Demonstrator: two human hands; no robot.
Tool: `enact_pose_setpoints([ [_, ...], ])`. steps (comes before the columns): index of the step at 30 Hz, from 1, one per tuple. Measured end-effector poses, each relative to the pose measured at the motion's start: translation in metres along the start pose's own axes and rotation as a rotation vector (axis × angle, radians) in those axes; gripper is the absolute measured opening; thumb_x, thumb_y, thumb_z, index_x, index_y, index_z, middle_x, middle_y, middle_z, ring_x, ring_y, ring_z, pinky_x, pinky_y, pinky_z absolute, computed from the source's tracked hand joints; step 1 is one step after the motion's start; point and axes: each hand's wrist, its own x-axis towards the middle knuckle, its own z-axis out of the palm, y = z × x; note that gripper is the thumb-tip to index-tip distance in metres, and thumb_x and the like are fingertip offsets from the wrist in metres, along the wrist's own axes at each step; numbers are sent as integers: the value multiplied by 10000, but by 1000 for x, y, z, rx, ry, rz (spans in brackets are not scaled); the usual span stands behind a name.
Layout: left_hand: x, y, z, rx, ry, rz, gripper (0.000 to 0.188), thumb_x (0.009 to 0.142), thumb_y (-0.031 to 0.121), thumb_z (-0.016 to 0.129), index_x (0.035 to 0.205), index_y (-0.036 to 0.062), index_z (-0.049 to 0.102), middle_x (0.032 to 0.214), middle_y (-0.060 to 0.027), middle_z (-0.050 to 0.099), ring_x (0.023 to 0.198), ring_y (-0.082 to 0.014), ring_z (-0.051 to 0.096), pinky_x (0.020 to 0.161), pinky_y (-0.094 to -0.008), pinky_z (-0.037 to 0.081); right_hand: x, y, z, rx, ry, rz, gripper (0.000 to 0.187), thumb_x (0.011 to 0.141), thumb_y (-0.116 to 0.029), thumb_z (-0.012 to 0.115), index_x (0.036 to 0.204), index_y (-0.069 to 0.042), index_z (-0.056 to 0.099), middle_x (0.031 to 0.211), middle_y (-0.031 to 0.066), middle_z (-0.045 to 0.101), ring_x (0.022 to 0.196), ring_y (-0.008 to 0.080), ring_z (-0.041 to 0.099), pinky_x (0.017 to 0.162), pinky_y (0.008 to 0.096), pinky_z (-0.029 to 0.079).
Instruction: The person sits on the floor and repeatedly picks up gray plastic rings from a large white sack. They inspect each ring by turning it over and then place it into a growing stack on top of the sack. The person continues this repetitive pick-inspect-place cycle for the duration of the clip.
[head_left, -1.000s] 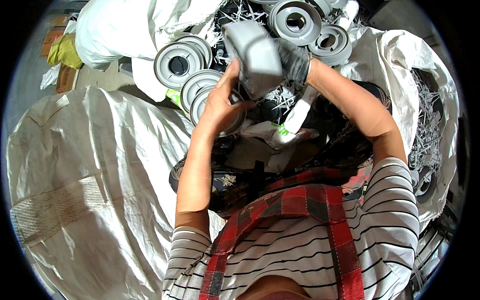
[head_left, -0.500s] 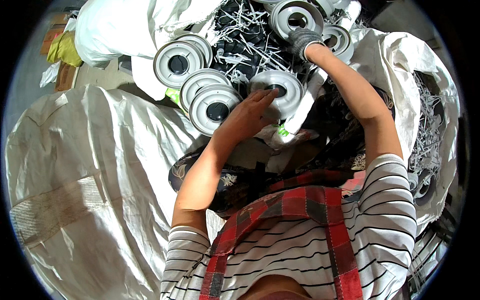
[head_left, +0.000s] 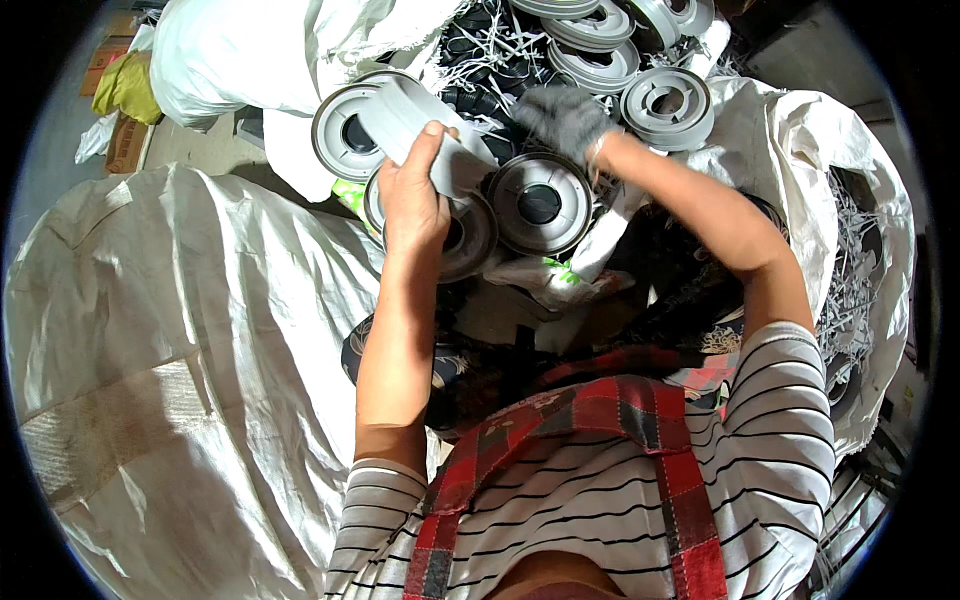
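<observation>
My bare left hand (head_left: 414,195) grips a grey round plastic part (head_left: 425,125), tilted on edge and smeared by motion. Behind and below that part lie similar grey discs with black centres: a far-left disc (head_left: 341,125) and a nearer disc (head_left: 478,235), partly covered by my hand. Another black-centred disc (head_left: 541,232) lies to the right, below my right hand. My right hand (head_left: 568,122), in a grey glove, hovers over black ribbed parts (head_left: 478,103); motion blurs its fingers, and I see nothing clearly held.
Stacked grey rings (head_left: 667,103) stand at the far right of the heap, among white plastic scraps (head_left: 500,45). A large white sack (head_left: 200,330) fills the left side. At the right, an open white sack (head_left: 790,130) holds more scraps. A yellow bag (head_left: 130,92) lies far left.
My left hand has moved left and up from the right-hand disc and now holds a tilted grey part. My right hand has left the upper ring and come nearer and to the left.
</observation>
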Motion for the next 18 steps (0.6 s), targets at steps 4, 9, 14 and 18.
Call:
enact_pose_setpoints([
  [4,2,4,-4,108,-30,12,263,835,202,609,901,-52,596,837,-101,624,766,-186,597,708,-308,482,56,103,26,-474,57,139,261,741,-167,543,924,-26,664,955,221,627,876,351,621,723,422,498],
  [9,-2,10,-2,235,68,-72,373,790,172,679,1065,-43,548,974,-81,599,875,-152,550,814,-281,415,67,111,47,-554,79,264,239,715,-175,560,862,-31,681,887,230,628,838,360,630,706,435,504],
  [14,0,5,1,210,-7,-3,363,793,185,677,1047,-42,554,952,-75,594,864,-150,546,811,-277,415,41,58,11,-456,-32,136,309,678,-256,599,884,-37,672,885,220,633,829,360,622,721,429,497],
  [18,-8,-2,6,53,-117,-115,324,854,232,576,1007,-54,566,922,-107,609,848,-169,574,798,-288,446,-16,-10,-16,-257,274,-238,356,727,-348,604,876,-25,622,897,199,615,863,344,588,789,403,465],
])
